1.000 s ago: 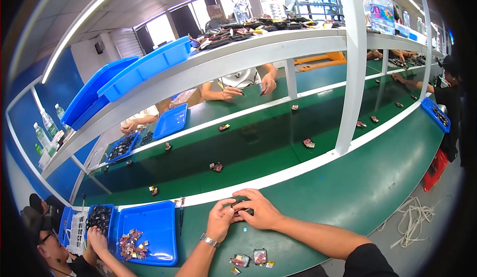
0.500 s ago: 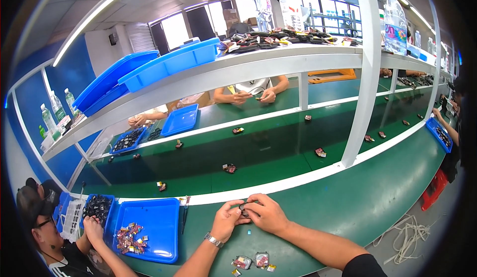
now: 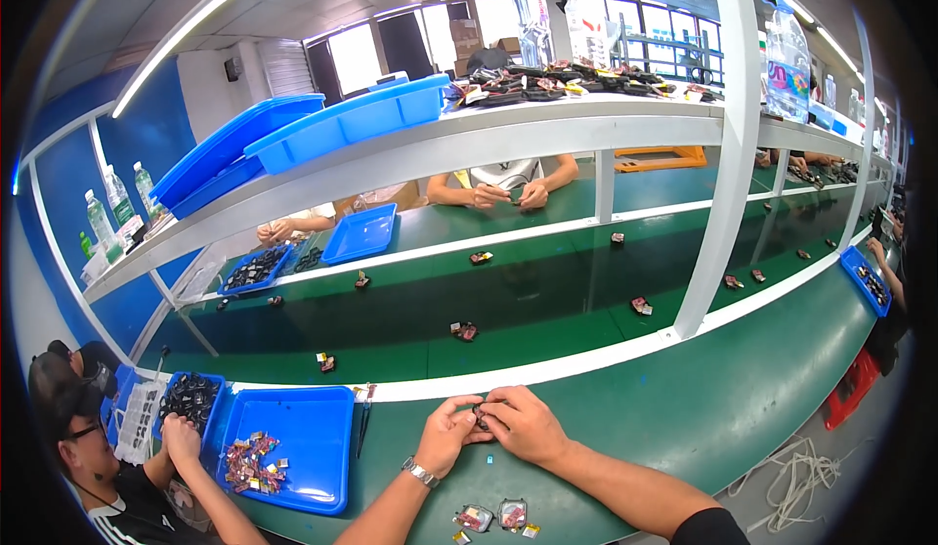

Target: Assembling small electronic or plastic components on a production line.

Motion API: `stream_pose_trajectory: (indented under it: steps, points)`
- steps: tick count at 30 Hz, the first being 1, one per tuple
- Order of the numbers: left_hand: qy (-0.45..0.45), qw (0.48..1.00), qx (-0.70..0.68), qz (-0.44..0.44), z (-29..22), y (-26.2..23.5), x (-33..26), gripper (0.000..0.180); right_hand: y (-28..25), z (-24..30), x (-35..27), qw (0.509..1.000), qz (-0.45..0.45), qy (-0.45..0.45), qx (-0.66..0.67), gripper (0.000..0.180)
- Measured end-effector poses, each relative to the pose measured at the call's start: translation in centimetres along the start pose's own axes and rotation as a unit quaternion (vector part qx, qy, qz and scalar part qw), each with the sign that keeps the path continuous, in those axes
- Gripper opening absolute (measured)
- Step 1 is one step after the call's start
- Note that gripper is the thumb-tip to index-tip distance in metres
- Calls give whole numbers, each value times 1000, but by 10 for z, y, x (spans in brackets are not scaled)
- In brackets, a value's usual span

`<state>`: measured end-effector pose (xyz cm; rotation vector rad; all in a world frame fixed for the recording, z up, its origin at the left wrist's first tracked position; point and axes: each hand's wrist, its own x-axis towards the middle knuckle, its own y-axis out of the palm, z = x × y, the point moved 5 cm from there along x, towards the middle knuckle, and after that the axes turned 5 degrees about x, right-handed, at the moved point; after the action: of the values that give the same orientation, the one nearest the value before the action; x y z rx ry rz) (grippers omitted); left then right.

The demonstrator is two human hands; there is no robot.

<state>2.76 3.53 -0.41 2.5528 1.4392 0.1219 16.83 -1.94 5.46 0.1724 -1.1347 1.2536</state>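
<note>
Both my hands meet above the near green bench and hold one small dark part (image 3: 480, 414) between them. My left hand (image 3: 447, 440) is closed with thumb and fingers pinching its left side. My right hand (image 3: 528, 428) is closed on its right side, fingertips bent over it. Much of the part is hidden by my fingers, so its exact kind does not show. Just below my hands lies a tiny light-blue piece (image 3: 490, 459). Nearer to me rest two small open housings with circuit boards, a left one (image 3: 475, 518) and a right one (image 3: 513, 514), with a yellow-and-silver piece (image 3: 531, 530) beside them.
Left of my hands stands a blue tray (image 3: 332, 447) with a heap of small circuit boards (image 3: 256, 464); slim dark tweezers (image 3: 362, 428) lie beside it. A co-worker's hands (image 3: 181, 440) are at the left. Small assemblies (image 3: 464, 331) dot the green belt beyond a white rail. A white post (image 3: 728, 154) rises ahead.
The view has shifted slightly. My hands stay together on the dark part, and less of its black edge shows between my fingers. The person across the belt has brought their hands a little closer together.
</note>
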Motion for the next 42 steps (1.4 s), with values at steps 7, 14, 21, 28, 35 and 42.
stream_pose_trajectory:
  steps: [7, 14, 21, 28, 35, 42]
  points:
    - [4, 1000, 7, -1, 0, -1, 1, 26, 4, -4, -1, 1000, -3, 2, -3, 12]
    - [-4, 1000, 9, -21, -1, 0, 1, 26, 10, -5, -4, 1000, -19, 12, -16, 11]
    - [25, 996, 60, -63, -3, 4, -1, 19, 6, -4, -3, 999, -12, 13, 35, 12]
    - [25, 989, 125, -75, -2, 6, -1, 17, 13, -33, -13, 931, -20, 291, 221, 14]
    - [37, 993, 107, -36, 0, 7, 1, 20, 10, -30, -11, 934, -41, 284, 211, 15]
    - [33, 995, 95, -27, -3, 9, 0, 27, 13, -36, -14, 923, -50, 294, 244, 14]
